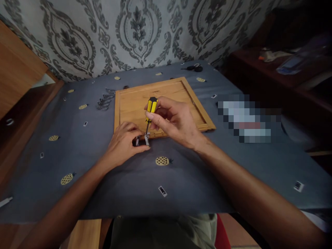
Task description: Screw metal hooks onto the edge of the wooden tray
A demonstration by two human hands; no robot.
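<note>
My right hand [173,119] grips a yellow and black screwdriver [152,105], which stands nearly upright with its tip pointing down. The tip meets a small silvery metal fitting [146,139] at the near edge of a framed wooden panel [135,103]. Thumb and fingers of my left hand [124,140] close around this fitting from the left and steady it against the edge. Its exact shape is partly hidden by my fingers. The panel lies flat on the table, and a row of small holes shows along its near rail.
Several dark metal hooks [105,99] lie left of the panel. A black object like keys or scissors [194,67] rests at the back. On the right is a blurred-out item [246,119]. A patterned cloth [140,31] hangs behind the blue tablecloth [109,197].
</note>
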